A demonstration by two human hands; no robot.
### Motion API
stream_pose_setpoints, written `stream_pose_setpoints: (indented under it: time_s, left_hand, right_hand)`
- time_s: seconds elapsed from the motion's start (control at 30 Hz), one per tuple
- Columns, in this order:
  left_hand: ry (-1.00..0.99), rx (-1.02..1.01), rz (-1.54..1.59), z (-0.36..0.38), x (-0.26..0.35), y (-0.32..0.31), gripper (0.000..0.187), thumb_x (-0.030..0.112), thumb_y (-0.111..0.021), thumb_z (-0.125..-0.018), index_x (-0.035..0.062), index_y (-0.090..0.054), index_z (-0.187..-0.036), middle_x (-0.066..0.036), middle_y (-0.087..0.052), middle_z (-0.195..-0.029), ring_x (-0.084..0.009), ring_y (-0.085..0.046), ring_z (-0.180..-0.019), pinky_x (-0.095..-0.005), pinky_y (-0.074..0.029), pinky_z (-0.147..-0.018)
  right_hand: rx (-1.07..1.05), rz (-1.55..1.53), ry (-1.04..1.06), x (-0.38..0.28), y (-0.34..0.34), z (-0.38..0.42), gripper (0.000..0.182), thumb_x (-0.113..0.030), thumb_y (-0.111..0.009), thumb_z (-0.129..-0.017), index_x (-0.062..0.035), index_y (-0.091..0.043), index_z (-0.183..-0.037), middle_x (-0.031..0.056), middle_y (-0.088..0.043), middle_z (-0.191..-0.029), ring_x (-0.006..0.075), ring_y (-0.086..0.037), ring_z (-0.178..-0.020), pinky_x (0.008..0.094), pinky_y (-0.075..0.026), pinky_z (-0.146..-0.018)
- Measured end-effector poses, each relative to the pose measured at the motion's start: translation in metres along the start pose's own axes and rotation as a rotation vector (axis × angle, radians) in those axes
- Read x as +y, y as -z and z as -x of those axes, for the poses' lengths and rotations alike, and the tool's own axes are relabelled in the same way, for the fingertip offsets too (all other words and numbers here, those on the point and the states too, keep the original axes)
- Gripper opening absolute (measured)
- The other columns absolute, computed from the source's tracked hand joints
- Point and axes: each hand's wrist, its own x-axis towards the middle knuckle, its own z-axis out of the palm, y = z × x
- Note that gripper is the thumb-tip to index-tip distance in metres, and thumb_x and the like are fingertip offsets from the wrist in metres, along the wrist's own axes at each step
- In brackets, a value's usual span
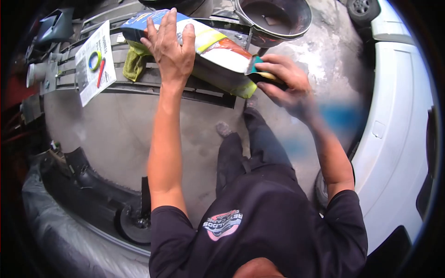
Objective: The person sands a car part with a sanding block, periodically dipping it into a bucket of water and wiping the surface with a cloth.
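Multicoloured, the long panel (227, 61) lies on the far slatted table (208, 96), left hand (171, 53) spread flat on it, right hand (289, 81) clamped around a block (254, 66) at its right end, apparently mid-rub, which calls for even pressure next.

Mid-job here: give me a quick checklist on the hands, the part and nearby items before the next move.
1. Left hand resting on the multicoloured part: ok, palm down with fingers together or slightly spread.
2. Right hand gripping the block: ok, at the part's near end.
3. Surface under the block: cannot tell, hidden.
4. Green cloth away from the block: ok, by the part's other end.
5. Tape roll and red tool off the part: ok, both on the printed sheet.
6. Bucket apart from the right hand: ok.
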Motion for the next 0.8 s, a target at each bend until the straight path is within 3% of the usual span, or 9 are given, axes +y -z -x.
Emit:
stream_pose_setpoints:
  time_s: [0.03,0.17,0.27,0.33,0.47,0.8]
  left_hand:
    - [0.013,-0.026,0.046,0.000,-0.002,-0.002,0.058,0.037,-0.062,-0.104,0.0069,-0.065,-0.154,-0.018,-0.059,-0.163,-0.0533,-0.024,-0.166,-0.0788,-0.003,-0.129]
    - [0.016,-0.028,-0.032,0.002,-0.005,-0.006,0.057,0.022,-0.055,-0.101,0.0064,-0.064,-0.155,-0.017,-0.061,-0.161,-0.0520,-0.027,-0.165,-0.0763,-0.003,-0.130]
    - [0.020,-0.031,-0.024,0.001,-0.004,-0.005,0.058,0.022,-0.053,-0.099,0.0064,-0.065,-0.154,-0.017,-0.062,-0.160,-0.0511,-0.028,-0.165,-0.0758,-0.002,-0.131]
    - [0.034,-0.025,-0.033,0.002,-0.003,-0.006,0.059,0.021,-0.051,-0.099,0.0067,-0.065,-0.154,-0.016,-0.063,-0.159,-0.0503,-0.028,-0.164,-0.0757,-0.002,-0.130]
    - [0.029,-0.041,-0.039,0.001,0.000,-0.004,0.059,0.020,-0.051,-0.098,0.0071,-0.066,-0.154,-0.015,-0.063,-0.158,-0.0496,-0.029,-0.164,-0.0754,-0.002,-0.131]
    - [0.047,-0.102,-0.088,0.001,0.000,0.000,0.061,0.018,-0.052,-0.098,0.0102,-0.063,-0.158,-0.016,-0.063,-0.159,-0.0502,-0.030,-0.164,-0.0736,-0.002,-0.132]
  right_hand:
    - [-0.024,-0.053,0.007,0.005,-0.005,-0.007,0.042,-0.009,-0.087,-0.086,-0.0056,-0.077,-0.127,0.0162,-0.071,-0.130,0.0350,-0.069,-0.120,0.0444,-0.057,-0.102]
    - [-0.109,-0.157,0.023,0.020,-0.022,-0.048,0.038,-0.017,-0.085,-0.089,-0.0072,-0.077,-0.125,0.0157,-0.070,-0.126,0.0352,-0.068,-0.120,0.0455,-0.057,-0.103]
    - [-0.201,-0.174,0.036,0.026,-0.008,-0.043,0.034,-0.020,-0.082,-0.091,-0.0068,-0.078,-0.122,0.0154,-0.070,-0.125,0.0357,-0.067,-0.117,0.0456,-0.056,-0.104]
    - [-0.174,-0.208,-0.016,0.032,0.000,-0.027,0.030,-0.020,-0.080,-0.092,-0.0060,-0.077,-0.118,0.0153,-0.069,-0.122,0.0366,-0.067,-0.114,0.0463,-0.055,-0.101]
    - [-0.122,-0.250,0.079,0.039,-0.027,-0.060,0.029,-0.019,-0.080,-0.092,-0.0062,-0.077,-0.118,0.0140,-0.068,-0.116,0.0353,-0.066,-0.111,0.0466,-0.057,-0.099]
    - [-0.161,-0.228,-0.221,0.026,0.031,0.009,0.039,-0.008,-0.085,-0.085,-0.0044,-0.078,-0.124,0.0159,-0.072,-0.120,0.0335,-0.070,-0.115,0.0417,-0.058,-0.100]
